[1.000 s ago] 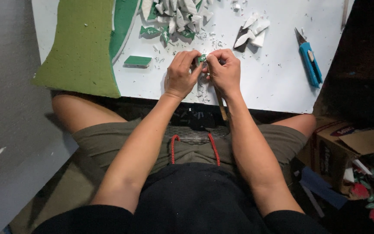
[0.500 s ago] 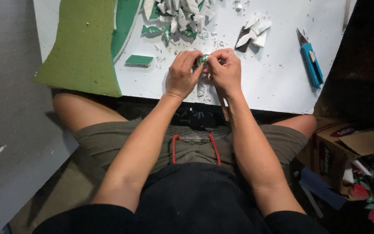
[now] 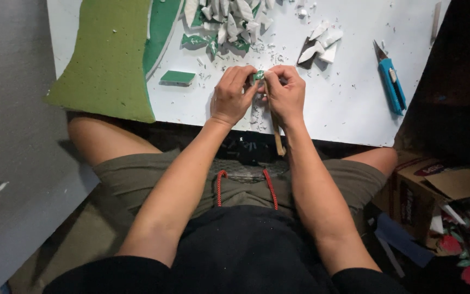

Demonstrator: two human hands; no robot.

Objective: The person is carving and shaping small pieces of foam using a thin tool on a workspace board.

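Observation:
My left hand (image 3: pixel 233 96) and my right hand (image 3: pixel 285 93) meet over a white board (image 3: pixel 349 103), fingertips pinched together on a small green foam piece (image 3: pixel 259 74). A thin wooden stick (image 3: pixel 274 126) runs down from my right hand toward my lap. White crumbs lie under my hands. My legs are folded beneath the board's near edge.
A large green foam sheet (image 3: pixel 110 60) lies at the left. A small green foam rectangle (image 3: pixel 177 77) lies beside it. Several cut white and green foam pieces (image 3: pixel 227 16) are piled at the top, more white pieces (image 3: pixel 319 44) to the right. A blue cutter (image 3: pixel 391 81) lies right. A cardboard box (image 3: pixel 436 190) stands lower right.
Both hands stay together on the small green piece, with only slight finger shifts. Nothing else on the board moved.

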